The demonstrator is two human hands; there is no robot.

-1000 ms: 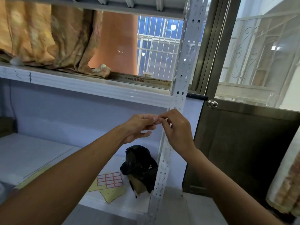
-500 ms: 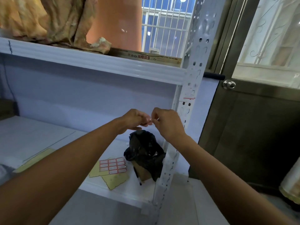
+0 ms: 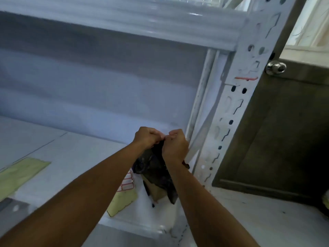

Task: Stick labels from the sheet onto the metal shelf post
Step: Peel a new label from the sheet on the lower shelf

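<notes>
Metal shelf post point(image 3: 233, 113) is white painted steel, punched all the way down with round holes and keyhole slots, and a bit scuffed. It sits at about 2 o'clock from the hands. In the frame its long axis leans, running from 1 o'clock at the top down to 7 o'clock at the bottom. One label point(image 3: 246, 78) is already on it, white with a thin red border. It's stuck across the post's face with its long side going roughly 9 to 3, a little below where the shelf beam point(image 3: 124, 22) meets the post. The label sheet point(image 3: 127, 182) lies flat on the lower shelf point(image 3: 74, 154) at 7 o'clock from the hands. It's mostly hidden behind the left forearm, with only a few red-outlined cells showing. A piece of yellow backing paper point(image 3: 122, 200) pokes out just below it.

Both arms reach forward from the bottom edge and meet in the middle. The left hand point(image 3: 148, 138) and right hand point(image 3: 175, 147) have their fingers curled in, knuckles up, fingertips touching each other. Whether there's a label pinched between them I honestly can't tell, it's too small and blurry. The hands are near the post but not touching it, right above a black bag point(image 3: 154, 168) sitting on the shelf. A door knob point(image 3: 276, 67) is at 3 o'clock of the stuck label, just past the post.
</notes>
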